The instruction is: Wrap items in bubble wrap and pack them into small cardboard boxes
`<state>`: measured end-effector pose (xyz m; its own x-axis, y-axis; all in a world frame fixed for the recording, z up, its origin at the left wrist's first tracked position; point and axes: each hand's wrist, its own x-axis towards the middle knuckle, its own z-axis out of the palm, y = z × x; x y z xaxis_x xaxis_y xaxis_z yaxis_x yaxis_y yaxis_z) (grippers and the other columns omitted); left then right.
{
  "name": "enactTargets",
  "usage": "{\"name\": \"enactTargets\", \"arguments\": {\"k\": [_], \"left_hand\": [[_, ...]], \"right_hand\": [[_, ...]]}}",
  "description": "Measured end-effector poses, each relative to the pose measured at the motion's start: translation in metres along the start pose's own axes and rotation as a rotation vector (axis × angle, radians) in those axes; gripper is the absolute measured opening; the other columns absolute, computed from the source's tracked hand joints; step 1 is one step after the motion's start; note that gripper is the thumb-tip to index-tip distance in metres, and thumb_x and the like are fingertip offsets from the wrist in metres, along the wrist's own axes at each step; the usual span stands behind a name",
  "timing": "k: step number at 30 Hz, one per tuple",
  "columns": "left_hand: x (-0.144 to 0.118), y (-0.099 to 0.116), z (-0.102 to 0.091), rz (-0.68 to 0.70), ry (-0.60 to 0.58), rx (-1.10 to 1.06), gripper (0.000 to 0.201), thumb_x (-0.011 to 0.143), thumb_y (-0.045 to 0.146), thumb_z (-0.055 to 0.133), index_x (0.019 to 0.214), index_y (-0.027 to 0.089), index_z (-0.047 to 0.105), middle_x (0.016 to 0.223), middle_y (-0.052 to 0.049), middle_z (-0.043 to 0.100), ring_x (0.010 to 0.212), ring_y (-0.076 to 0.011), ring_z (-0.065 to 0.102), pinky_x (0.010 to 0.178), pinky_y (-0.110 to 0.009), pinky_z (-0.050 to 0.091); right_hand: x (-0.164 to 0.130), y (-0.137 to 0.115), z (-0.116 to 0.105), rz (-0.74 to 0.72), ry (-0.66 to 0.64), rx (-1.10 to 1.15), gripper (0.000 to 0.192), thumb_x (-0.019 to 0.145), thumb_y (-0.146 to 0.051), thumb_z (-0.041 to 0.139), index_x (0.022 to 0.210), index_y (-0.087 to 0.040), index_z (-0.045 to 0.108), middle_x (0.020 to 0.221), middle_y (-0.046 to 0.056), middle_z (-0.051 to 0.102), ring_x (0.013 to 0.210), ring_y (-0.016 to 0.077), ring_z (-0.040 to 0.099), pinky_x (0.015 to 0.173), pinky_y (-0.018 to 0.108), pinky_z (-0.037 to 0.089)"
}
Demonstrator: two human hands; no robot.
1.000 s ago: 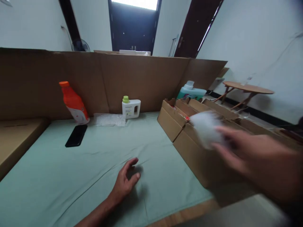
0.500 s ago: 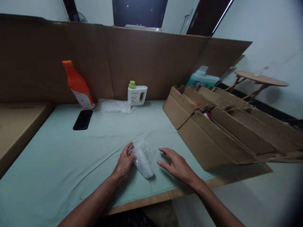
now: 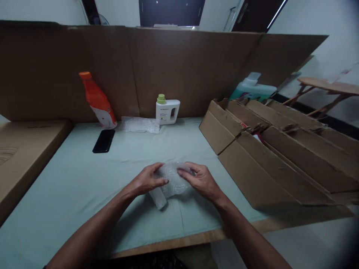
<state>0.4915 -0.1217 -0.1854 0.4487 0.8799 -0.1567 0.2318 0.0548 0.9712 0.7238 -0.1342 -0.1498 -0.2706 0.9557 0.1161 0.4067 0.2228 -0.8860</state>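
Worktop (image 3: 70,183): cloth-covered, pale green. Cardboard panel (image 3: 196,67) stands along its back edge. Cardboard boxes (image 3: 252,172), in rows, occupy the right side; flat carton (image 3: 33,153) lies along the left edge. Orange bottle (image 3: 98,101) leans toward the panel near the back left corner. Your left hand (image 3: 150,179) grasps the left side of the bubble-wrap bundle (image 3: 171,178), thumb on top; your right hand (image 3: 200,181) pinches its upper right. Bundle is mid-width, near the front edge; its narrow rolled end points to that edge, long axis slanting slightly right, while the loose sheet spreads between your hands. Contact with cloth: cannot tell. White bottle (image 3: 165,112) stands upright by the back edge. Phone (image 3: 103,141) lies flat just in front of the orange bottle.
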Motion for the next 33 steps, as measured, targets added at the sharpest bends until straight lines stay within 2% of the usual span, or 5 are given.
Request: {"name": "enactTargets", "arguments": {"k": [6, 11, 21, 27, 33], "left_hand": [[-0.015, -0.028, -0.003, -0.107, -0.002, 0.117, 0.017, 0.061, 0.028, 0.065, 0.071, 0.014, 0.064, 0.062, 0.003, 0.056, 0.061, -0.0136, 0.050, 0.057, -0.024, 0.039], [-0.016, -0.025, -0.047, -0.124, 0.180, 0.140, 0.034, 0.062, 0.038, 0.062, 0.084, 0.013, 0.067, 0.073, 0.000, 0.062, 0.068, -0.0155, 0.058, 0.062, -0.025, 0.047], [0.097, 0.033, -0.186, -0.110, 0.858, 0.559, 0.066, 0.075, 0.038, 0.060, 0.131, 0.004, 0.045, 0.114, -0.016, 0.060, 0.110, -0.0375, 0.057, 0.093, -0.055, 0.047], [0.080, -0.067, -0.133, 0.151, 0.528, 0.882, 0.071, 0.081, 0.056, 0.046, 0.134, 0.010, 0.054, 0.124, -0.019, 0.063, 0.108, -0.0367, 0.062, 0.099, -0.054, 0.048], [0.066, -0.118, -0.049, 0.277, 0.301, 1.046, 0.057, 0.087, 0.052, 0.046, 0.129, 0.019, 0.066, 0.138, -0.015, 0.062, 0.127, -0.0349, 0.057, 0.104, -0.052, 0.047]], "right_hand": [[-0.011, 0.030, -0.043, 0.143, 0.406, -0.015, 0.028, 0.075, -0.046, 0.069, 0.079, -0.019, 0.073, 0.074, 0.003, 0.070, 0.068, 0.0195, 0.063, 0.065, 0.030, 0.049], [-0.002, 0.053, -0.056, 0.215, 0.245, -0.019, 0.031, 0.072, -0.047, 0.070, 0.085, -0.018, 0.074, 0.079, 0.005, 0.073, 0.073, 0.0224, 0.066, 0.065, 0.032, 0.052], [0.190, -0.002, 0.007, 0.154, 0.386, -0.193, 0.025, 0.077, -0.022, 0.072, 0.101, -0.019, 0.066, 0.103, 0.005, 0.074, 0.095, 0.0206, 0.068, 0.083, 0.031, 0.053], [0.113, -0.006, -0.031, -0.063, 0.335, -0.298, 0.016, 0.083, -0.017, 0.068, 0.098, -0.023, 0.071, 0.108, 0.002, 0.076, 0.105, 0.0186, 0.068, 0.099, 0.034, 0.047], [0.056, -0.032, -0.149, -0.029, 0.430, -0.706, 0.023, 0.094, -0.020, 0.053, 0.109, -0.022, 0.072, 0.114, 0.004, 0.075, 0.108, 0.0181, 0.067, 0.095, 0.031, 0.049]]}}
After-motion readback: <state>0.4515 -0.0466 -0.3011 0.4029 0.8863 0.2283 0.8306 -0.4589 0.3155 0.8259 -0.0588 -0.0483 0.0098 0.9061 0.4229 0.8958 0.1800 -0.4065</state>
